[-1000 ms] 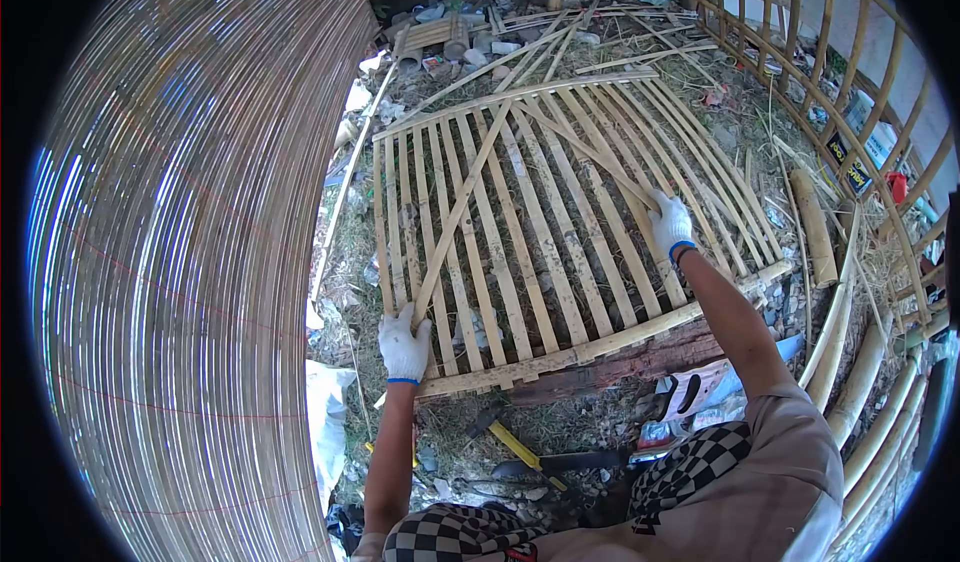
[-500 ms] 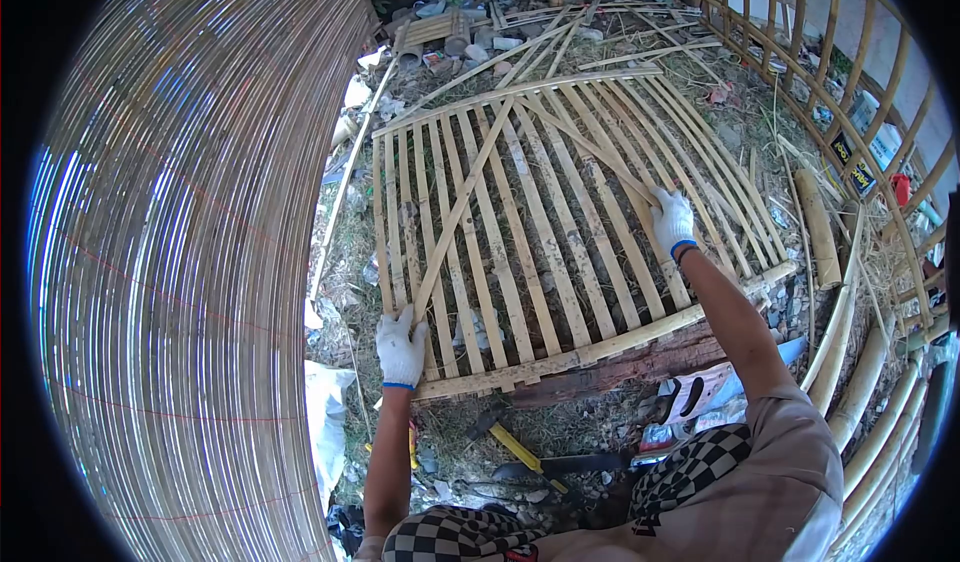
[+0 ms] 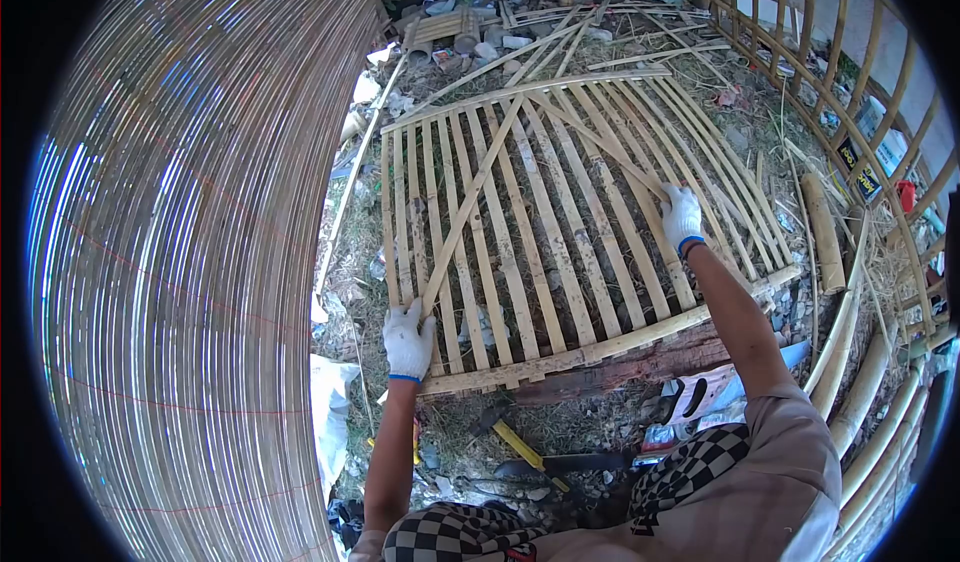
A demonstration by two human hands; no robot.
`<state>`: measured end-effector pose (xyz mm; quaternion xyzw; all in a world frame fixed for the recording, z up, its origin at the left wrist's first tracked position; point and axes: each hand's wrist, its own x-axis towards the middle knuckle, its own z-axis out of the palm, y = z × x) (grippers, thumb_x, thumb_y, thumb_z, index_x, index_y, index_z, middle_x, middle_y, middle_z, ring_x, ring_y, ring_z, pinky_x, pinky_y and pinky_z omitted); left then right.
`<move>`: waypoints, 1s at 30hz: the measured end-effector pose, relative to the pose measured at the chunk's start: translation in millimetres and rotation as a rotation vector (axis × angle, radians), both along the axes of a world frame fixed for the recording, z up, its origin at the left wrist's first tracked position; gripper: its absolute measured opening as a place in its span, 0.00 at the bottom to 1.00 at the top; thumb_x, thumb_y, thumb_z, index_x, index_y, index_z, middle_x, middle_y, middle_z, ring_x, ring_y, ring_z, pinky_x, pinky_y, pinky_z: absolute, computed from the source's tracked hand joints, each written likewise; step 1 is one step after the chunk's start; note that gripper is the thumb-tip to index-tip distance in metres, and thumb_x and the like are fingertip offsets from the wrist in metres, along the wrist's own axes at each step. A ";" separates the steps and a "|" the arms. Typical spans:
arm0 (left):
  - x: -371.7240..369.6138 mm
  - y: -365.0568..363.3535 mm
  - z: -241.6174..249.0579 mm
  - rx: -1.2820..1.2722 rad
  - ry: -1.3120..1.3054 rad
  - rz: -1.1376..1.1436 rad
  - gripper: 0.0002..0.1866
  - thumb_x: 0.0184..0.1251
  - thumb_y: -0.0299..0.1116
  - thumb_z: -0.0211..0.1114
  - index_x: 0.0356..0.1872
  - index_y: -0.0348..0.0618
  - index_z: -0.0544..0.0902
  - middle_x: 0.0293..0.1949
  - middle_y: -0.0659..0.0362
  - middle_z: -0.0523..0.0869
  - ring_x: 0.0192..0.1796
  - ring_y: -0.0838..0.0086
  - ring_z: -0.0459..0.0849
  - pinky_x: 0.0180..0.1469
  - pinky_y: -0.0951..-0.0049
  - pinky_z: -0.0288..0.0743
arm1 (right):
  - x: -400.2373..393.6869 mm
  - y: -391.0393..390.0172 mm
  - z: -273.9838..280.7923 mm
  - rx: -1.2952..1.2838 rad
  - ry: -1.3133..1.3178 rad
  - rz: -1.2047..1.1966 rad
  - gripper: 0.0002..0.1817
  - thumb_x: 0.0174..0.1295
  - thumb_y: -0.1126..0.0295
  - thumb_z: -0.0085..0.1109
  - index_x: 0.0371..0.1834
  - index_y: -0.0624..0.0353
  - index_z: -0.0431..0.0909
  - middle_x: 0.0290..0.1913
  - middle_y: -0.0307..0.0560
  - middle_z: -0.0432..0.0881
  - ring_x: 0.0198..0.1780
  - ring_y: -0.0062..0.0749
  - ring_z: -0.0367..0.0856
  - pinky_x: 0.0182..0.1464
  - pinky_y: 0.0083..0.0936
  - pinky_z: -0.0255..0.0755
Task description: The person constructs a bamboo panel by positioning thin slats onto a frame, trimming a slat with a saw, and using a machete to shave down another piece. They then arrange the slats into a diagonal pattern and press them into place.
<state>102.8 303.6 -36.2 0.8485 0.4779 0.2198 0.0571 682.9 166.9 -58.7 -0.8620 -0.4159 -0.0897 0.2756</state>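
Note:
A slatted bamboo panel (image 3: 540, 237) lies on the ground before me, with two diagonal strips across it. My left hand (image 3: 407, 342), in a white glove, is closed around the lower end of the left diagonal strip (image 3: 474, 197) at the panel's near left corner. My right hand (image 3: 682, 216), also gloved, is at the lower end of the right diagonal strip (image 3: 600, 142), its fingers bent over that end. The upper ends of both strips lie near the middle of the panel's far rail.
A tall bamboo screen (image 3: 190, 242) stands at the left. Near my knees lie a yellow-handled hammer (image 3: 520, 446) and a dark blade (image 3: 575, 464). Bamboo poles (image 3: 865, 382) and a bamboo fence (image 3: 830, 87) are at the right. Loose strips and rubble lie beyond the panel.
The view has shifted slightly, so the panel and both hands appear a little further right. Both hands remain at the strip ends.

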 end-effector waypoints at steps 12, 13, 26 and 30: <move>-9.6 -3.5 10.2 -0.134 0.025 0.105 0.29 0.65 0.40 0.74 0.67 0.43 0.83 0.52 0.43 0.85 0.56 0.45 0.83 0.59 0.48 0.77 | -30.9 -89.0 92.1 0.188 -0.083 0.236 0.22 0.67 0.80 0.58 0.65 0.56 0.79 0.57 0.62 0.81 0.59 0.65 0.80 0.61 0.50 0.76; -9.0 -0.2 9.0 -0.101 0.016 0.108 0.28 0.66 0.40 0.74 0.67 0.44 0.83 0.52 0.44 0.85 0.56 0.46 0.83 0.58 0.48 0.77 | -33.6 -96.5 94.8 0.183 -0.082 0.236 0.22 0.67 0.80 0.58 0.65 0.55 0.79 0.57 0.62 0.81 0.59 0.65 0.80 0.61 0.50 0.76; 25.3 77.6 86.6 -0.470 -0.882 0.059 0.41 0.72 0.61 0.70 0.71 0.34 0.78 0.58 0.41 0.88 0.61 0.51 0.88 0.62 0.52 0.82 | -170.0 -172.1 115.7 0.085 0.175 0.443 0.23 0.63 0.83 0.60 0.62 0.61 0.78 0.57 0.62 0.82 0.58 0.60 0.82 0.61 0.45 0.77; 55.8 69.5 144.8 -0.825 -1.444 -0.148 0.47 0.81 0.62 0.60 0.77 0.23 0.65 0.63 0.39 0.83 0.64 0.54 0.87 0.63 0.57 0.84 | -228.6 -194.3 122.5 0.014 0.304 0.523 0.23 0.62 0.82 0.63 0.61 0.61 0.79 0.55 0.61 0.82 0.56 0.59 0.83 0.58 0.45 0.78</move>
